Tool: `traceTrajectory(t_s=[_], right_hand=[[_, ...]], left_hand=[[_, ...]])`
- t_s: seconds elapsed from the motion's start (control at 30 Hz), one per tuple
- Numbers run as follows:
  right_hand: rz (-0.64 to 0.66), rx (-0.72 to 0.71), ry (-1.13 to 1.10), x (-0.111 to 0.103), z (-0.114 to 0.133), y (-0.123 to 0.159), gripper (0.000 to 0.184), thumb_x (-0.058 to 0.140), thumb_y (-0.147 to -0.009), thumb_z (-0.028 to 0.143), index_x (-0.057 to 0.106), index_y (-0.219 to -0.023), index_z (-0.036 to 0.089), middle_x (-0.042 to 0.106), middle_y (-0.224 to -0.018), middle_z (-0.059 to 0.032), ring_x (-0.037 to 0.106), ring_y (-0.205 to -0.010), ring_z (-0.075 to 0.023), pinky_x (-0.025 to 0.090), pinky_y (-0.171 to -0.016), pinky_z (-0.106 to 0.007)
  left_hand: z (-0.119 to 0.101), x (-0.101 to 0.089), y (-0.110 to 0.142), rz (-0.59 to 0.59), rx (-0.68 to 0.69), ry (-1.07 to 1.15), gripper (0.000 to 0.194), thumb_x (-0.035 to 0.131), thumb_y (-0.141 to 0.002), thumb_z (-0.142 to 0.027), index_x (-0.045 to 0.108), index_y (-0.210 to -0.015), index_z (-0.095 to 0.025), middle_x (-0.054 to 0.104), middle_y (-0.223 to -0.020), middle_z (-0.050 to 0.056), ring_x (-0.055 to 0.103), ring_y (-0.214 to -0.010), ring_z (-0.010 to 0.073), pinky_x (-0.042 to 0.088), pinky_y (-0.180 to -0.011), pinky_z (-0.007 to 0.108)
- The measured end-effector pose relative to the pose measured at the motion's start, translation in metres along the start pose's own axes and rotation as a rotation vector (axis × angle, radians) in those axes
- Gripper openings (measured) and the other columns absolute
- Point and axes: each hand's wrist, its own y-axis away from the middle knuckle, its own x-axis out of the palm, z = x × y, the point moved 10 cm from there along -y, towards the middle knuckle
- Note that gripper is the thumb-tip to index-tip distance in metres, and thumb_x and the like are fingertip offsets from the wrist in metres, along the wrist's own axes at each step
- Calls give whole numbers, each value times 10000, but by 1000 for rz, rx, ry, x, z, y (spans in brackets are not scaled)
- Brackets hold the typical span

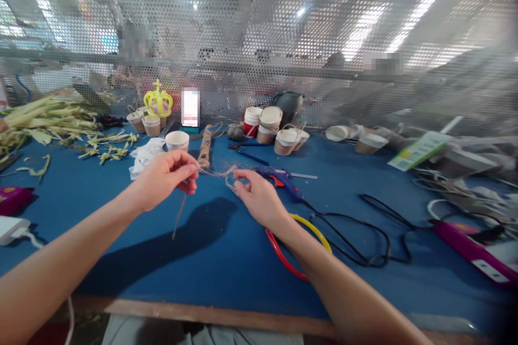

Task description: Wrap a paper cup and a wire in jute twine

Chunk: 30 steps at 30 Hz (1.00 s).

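Between my two hands runs a piece of brown twine point(214, 173), raised above the blue table. My left hand point(172, 175) pinches it near one end, and a loose tail hangs below the fingers. The fingertips of my right hand point(257, 191) grip a looped, bent part of the same twine. Just behind my left hand stand a white paper cup point(177, 140) and a crumpled white cloth point(146, 156). A hank of twine point(205, 148) lies beyond the hands. Close behind my right hand rests a blue glue gun point(283, 182). My right forearm partly covers a red and yellow ring point(283, 259).
Twine-wrapped cups point(285, 140), a yellow crown point(158, 101) and a lit phone point(190, 108) stand along the mesh screen point(243, 21). Dry husks point(52, 116) pile up at left. Black cable point(364, 264) and a purple power strip point(473, 250) lie at right.
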Motion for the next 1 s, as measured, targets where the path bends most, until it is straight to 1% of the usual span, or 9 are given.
traceTrajectory(t_s=[0.1, 0.23, 0.33, 0.4, 0.47, 0.53, 0.73, 0.9, 1.0], right_hand=[[-86, -89, -87, -12, 16, 5, 363, 438, -777, 230, 483, -1127, 144, 599, -996, -103, 539, -530, -95, 422, -481, -237], [-9, -125, -342, -7, 33, 13, 303, 367, -828, 276, 495, -1071, 149, 589, -1037, -90, 475, -415, -39, 377, -390, -203], [99, -57, -368, 6, 34, 17, 302, 357, -842, 351, 526, -976, 138, 624, -920, -76, 432, -354, -22, 335, -347, -188], [229, -3, -345, 21, 34, 21, 299, 399, -823, 389, 537, -901, 135, 634, -821, -59, 430, -345, -23, 326, -346, -180], [356, 57, -338, 37, 34, 27, 258, 473, -785, 385, 529, -828, 136, 626, -728, -36, 427, -353, -27, 319, -352, -171], [423, 112, -359, 47, 33, 32, 216, 527, -754, 355, 508, -787, 143, 613, -664, -15, 406, -368, -29, 305, -355, -163], [370, 77, -392, 45, 37, 31, 179, 515, -767, 311, 509, -706, 144, 584, -614, -2, 382, -423, -38, 305, -396, -168], [328, 24, -378, 41, 38, 29, 207, 481, -787, 325, 504, -672, 155, 439, -494, 59, 353, -407, -43, 289, -396, -171], [315, -5, -350, 40, 39, 28, 212, 487, -783, 323, 501, -653, 156, 404, -500, 60, 361, -434, -51, 296, -410, -175]], left_hand=[[34, 19, 0, 98, -155, 120, 101, 520, -749, -210, 490, -699, -127, 538, -610, -28, 545, -499, 75, 504, -519, 242], [51, 38, 5, 179, -223, 202, 144, 546, -731, -251, 488, -707, -121, 533, -618, -25, 537, -498, 75, 487, -509, 237], [50, 41, 7, 185, -222, 208, 146, 545, -730, -254, 493, -711, -119, 533, -634, -20, 525, -503, 72, 477, -509, 235], [49, 42, 8, 183, -219, 183, 130, 532, -737, -244, 494, -717, -121, 529, -615, -25, 516, -496, 71, 465, -505, 230], [46, 42, 9, 181, -203, 134, 111, 514, -747, -231, 494, -718, -126, 531, -582, -30, 511, -484, 71, 448, -499, 222], [43, 42, 10, 178, -181, 80, 102, 497, -757, -226, 494, -721, -131, 541, -560, -29, 506, -477, 73, 435, -496, 218], [31, 39, 14, 157, -115, -22, 88, 480, -755, -223, 499, -730, -141, 518, -546, -38, 475, -464, 74, 409, -479, 214], [27, 36, 15, 133, -67, -91, 104, 475, -759, -233, 510, -723, -142, 458, -507, -54, 427, -468, 74, 364, -476, 207], [27, 36, 15, 123, -63, -66, 90, 475, -761, -228, 505, -746, -144, 436, -534, -58, 391, -481, 67, 337, -474, 201]])
